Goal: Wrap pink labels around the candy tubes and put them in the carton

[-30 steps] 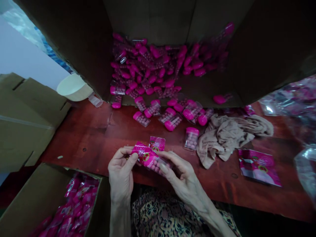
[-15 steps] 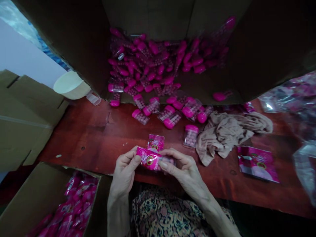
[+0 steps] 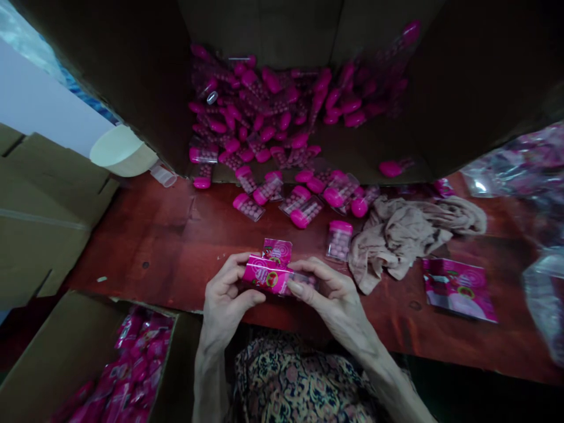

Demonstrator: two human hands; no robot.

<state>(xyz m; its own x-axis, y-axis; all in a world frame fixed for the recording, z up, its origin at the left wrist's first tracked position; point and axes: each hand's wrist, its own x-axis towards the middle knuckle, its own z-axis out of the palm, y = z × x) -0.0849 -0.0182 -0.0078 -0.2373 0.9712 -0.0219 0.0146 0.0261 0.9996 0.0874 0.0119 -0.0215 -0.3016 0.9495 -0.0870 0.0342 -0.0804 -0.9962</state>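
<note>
Item: light, slippery magenta foil sachet (image 3: 267,274), sleeved over a stiff clear plastic pill tube (image 3: 305,280), held above the red wooden bench (image 3: 141,241). My left grip (image 3: 227,296) clenches the sachet; my right grip (image 3: 328,288) pinches the tube end.

Open carton (image 3: 462,88) stands behind the table (image 3: 145,235), with tubes (image 3: 264,117) heaped inside. Cloth (image 3: 396,241) lies on the table's right, pouch (image 3: 458,291) further right. Second carton (image 3: 66,352) of packets (image 3: 136,358) sits front left.
</note>
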